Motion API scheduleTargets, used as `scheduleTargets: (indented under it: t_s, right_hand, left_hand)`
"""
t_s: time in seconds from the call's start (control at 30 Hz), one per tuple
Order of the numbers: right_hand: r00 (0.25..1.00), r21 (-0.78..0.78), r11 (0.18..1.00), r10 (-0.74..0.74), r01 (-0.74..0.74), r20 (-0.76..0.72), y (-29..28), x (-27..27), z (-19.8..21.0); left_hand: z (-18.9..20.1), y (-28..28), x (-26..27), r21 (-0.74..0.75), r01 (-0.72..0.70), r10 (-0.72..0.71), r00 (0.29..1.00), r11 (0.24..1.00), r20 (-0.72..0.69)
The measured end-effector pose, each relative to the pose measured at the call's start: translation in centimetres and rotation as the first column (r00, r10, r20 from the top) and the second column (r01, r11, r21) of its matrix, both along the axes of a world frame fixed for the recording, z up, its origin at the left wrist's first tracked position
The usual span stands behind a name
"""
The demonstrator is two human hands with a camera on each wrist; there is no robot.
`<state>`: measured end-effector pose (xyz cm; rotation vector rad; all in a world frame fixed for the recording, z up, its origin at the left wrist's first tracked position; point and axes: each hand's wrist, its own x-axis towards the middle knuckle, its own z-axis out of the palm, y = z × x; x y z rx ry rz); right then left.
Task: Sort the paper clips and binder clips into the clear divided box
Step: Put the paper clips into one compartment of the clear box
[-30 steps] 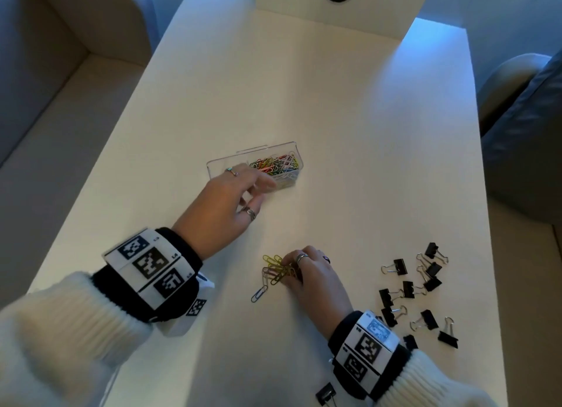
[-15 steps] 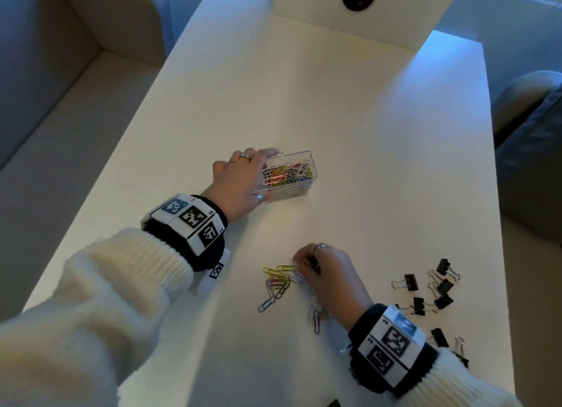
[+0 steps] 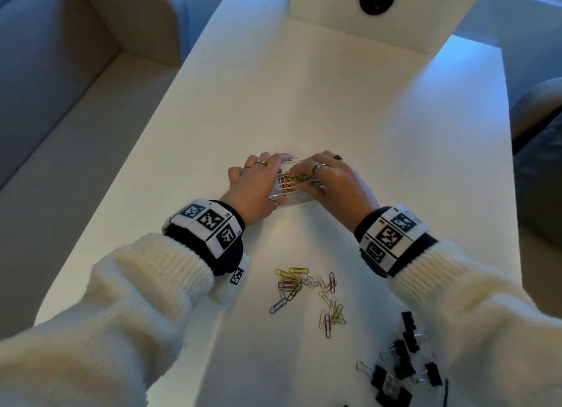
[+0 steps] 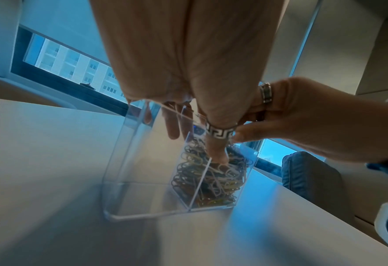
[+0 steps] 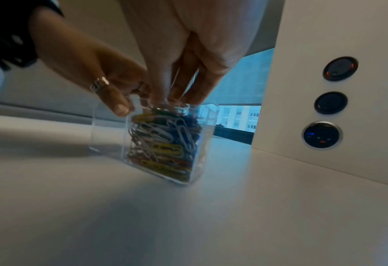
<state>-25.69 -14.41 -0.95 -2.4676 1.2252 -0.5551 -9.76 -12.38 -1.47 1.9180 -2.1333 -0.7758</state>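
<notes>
The clear divided box (image 3: 293, 199) stands mid-table. My left hand (image 3: 261, 178) grips it, thumb on the near wall and fingers on the far wall. One compartment is packed with coloured paper clips (image 5: 165, 142); the left wrist view shows the other compartment (image 4: 142, 180) bare. My right hand (image 3: 324, 175) is over the filled side, its fingertips (image 5: 163, 97) bunched on a few paper clips (image 3: 299, 177) at the rim. Loose paper clips (image 3: 307, 288) lie nearer me. Black binder clips (image 3: 401, 361) lie at the near right, partly under my right sleeve.
A white upright panel (image 3: 380, 14) with round dark ports (image 5: 322, 135) stands at the table's far end. Sofa cushions (image 3: 76, 72) run along the left edge, and a dark chair (image 3: 538, 132) is at the right.
My right hand left the loose pile and rose to the box with paper clips in its fingers. My left hand has stayed on the box.
</notes>
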Motion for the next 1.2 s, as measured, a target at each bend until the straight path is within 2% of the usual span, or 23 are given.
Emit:
scheduleTargets:
  t_s: [0.1, 0.23, 0.37, 0.43, 0.57, 0.7, 0.77, 0.93, 1.1, 1.2]
  right_hand:
    - [0.999, -0.036, 0.999, -0.039, 0.039, 0.009, 0.4, -1.1, -0.2]
    - [0.959, -0.052, 0.997, 0.042, -0.058, -0.28, 1.0, -1.3, -0.7]
    - [0.946, -0.064, 0.998, -0.005, -0.016, -0.324, 0.9, -2.1, -0.6]
    - [0.95, -0.083, 0.997, -0.026, 0.0, -0.31, 0.9, -2.6, -0.4]
    - [0.978, -0.111, 0.988, -0.121, 0.103, -0.17, 0.9, -3.6, -0.2]
    - [0.964, -0.128, 0.991, -0.081, 0.05, -0.254, 1.2, -3.5, -0.9]
    - [0.966, -0.105, 0.994, -0.067, 0.041, -0.251, 1.1, -3.2, -1.0]
    - [0.982, -0.067, 0.986, -0.157, 0.151, -0.104, 0.9, -3.3, -0.5]
    - [0.95, -0.091, 0.985, -0.166, 0.147, -0.265, 0.8, -3.5, -1.0]
    - [0.948, -0.108, 0.986, -0.156, 0.13, -0.277, 1.2, -3.6, -1.3]
  left_hand:
    - [0.0, 0.1, 0.0, -0.01, 0.008, -0.008, 1.0, 1.0, 0.006]
    - [-0.1, 0.1, -0.1, -0.017, 0.008, -0.008, 1.0, 1.0, 0.009]
    - [-0.1, 0.1, -0.1, -0.016, 0.011, -0.011, 1.0, 1.0, 0.011]
    - [-0.1, 0.1, 0.0, -0.019, 0.014, -0.013, 1.0, 1.0, 0.013]
    - [-0.2, 0.0, 0.0, -0.021, 0.017, -0.016, 1.0, 1.0, 0.019]
    - [-0.3, 0.0, -0.1, -0.027, 0.012, -0.012, 1.0, 1.0, 0.014]
    - [-0.3, 0.0, -0.1, -0.027, 0.011, -0.011, 1.0, 1.0, 0.013]
    - [-0.5, 0.0, 0.0, -0.034, 0.014, -0.013, 1.0, 0.999, 0.017]
    - [-0.4, 0.0, 0.0, -0.03, 0.016, -0.015, 1.0, 0.999, 0.023]
    - [-0.4, 0.0, 0.0, -0.031, 0.018, -0.017, 1.0, 0.999, 0.022]
